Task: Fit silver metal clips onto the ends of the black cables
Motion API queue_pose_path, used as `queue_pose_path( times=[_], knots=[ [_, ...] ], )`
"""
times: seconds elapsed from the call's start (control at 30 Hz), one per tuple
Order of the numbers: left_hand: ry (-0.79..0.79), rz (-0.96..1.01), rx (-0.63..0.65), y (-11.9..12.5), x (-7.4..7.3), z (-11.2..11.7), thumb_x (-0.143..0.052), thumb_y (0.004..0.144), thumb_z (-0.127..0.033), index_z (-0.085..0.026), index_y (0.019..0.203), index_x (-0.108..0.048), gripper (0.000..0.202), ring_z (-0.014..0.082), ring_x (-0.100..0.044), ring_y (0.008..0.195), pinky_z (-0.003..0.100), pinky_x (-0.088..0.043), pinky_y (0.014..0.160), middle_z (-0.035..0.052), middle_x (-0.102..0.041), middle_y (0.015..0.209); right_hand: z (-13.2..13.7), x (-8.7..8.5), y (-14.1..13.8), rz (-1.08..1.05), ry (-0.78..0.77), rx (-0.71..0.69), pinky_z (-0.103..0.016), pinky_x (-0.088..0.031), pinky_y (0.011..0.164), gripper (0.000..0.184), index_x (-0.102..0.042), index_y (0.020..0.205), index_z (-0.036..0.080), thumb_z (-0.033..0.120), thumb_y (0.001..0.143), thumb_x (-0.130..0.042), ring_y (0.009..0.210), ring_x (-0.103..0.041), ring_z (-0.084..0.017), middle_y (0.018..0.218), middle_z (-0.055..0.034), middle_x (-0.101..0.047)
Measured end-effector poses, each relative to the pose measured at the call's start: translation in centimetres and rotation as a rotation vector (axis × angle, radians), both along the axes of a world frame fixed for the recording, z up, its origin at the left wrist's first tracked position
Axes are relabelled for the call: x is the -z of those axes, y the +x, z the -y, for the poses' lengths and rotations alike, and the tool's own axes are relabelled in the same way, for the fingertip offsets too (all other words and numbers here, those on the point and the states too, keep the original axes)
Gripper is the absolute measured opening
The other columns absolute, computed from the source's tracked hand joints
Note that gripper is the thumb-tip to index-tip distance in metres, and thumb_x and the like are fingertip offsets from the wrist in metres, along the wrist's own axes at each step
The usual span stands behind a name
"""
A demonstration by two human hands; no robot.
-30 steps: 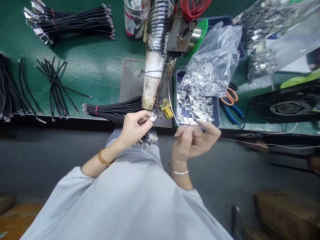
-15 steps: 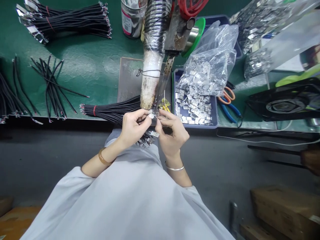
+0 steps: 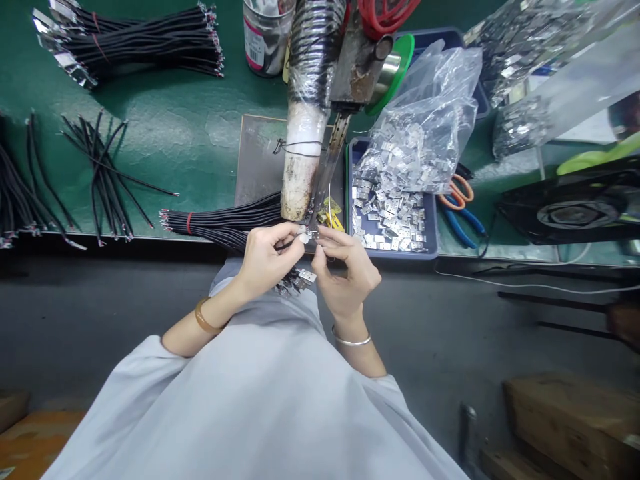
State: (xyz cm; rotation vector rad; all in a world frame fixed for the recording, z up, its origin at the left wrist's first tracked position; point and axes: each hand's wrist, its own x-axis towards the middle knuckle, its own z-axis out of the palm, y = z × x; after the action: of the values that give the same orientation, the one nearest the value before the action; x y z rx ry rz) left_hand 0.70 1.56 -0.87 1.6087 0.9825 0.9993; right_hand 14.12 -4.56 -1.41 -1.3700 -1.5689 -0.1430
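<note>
My left hand [image 3: 267, 260] is closed in a pinch on the end of a black wire and a small metal terminal [image 3: 306, 234], held under the tip of the soldering iron [image 3: 327, 170]. My right hand [image 3: 345, 270] is pinched too, its fingertips touching the same spot from the right, gripping a thin solder wire [image 3: 329, 200]. A bundle of black wires [image 3: 225, 221] tied with a red band lies to the left and runs under my left hand. Finished wires with metal terminals [image 3: 299, 280] hang below my left hand.
A blue tray [image 3: 431, 227] holds loose metal terminals under a clear bag of them [image 3: 420, 127]. More black wire bundles [image 3: 140, 40] and loose wires [image 3: 105, 173] lie on the green table [image 3: 190, 127]. Orange-and-blue cutters [image 3: 457, 200], a can [image 3: 265, 33] and a black fan [image 3: 570, 213] stand around.
My right hand came from the right of the tray edge to the iron's tip and closed in a pinch beside my left hand. The left hand stayed in place.
</note>
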Motion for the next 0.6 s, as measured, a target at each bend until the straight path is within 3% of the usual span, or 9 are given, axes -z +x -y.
queue_pose_path(
  times=[0.43,0.6],
  knots=[
    [0.032,0.021,0.013,-0.08,-0.24,0.04,-0.061,0.082,-0.023,-0.012,0.075,-0.078,0.021,0.0070,-0.042,0.051,0.020,-0.034,0.050,-0.0017,-0.060,0.056,-0.35,-0.47,0.25,0.036,0.001,-0.019,-0.026,-0.066,0.077,0.022,-0.062,0.088,0.024,0.004,0.087,-0.072,0.084,-0.079,-0.015,0.098,-0.0054,-0.082],
    [0.027,0.030,-0.015,0.13,-0.37,0.03,-0.061,0.082,-0.023,-0.012,0.073,-0.077,0.022,0.0072,-0.041,0.051,0.020,-0.034,0.051,-0.0021,-0.057,0.055,-0.58,-0.58,0.34,0.031,0.007,-0.034,-0.026,-0.067,0.077,0.021,-0.063,0.088,0.023,0.004,0.087,-0.072,0.085,-0.079,-0.016,0.100,-0.0055,-0.081]
  ],
)
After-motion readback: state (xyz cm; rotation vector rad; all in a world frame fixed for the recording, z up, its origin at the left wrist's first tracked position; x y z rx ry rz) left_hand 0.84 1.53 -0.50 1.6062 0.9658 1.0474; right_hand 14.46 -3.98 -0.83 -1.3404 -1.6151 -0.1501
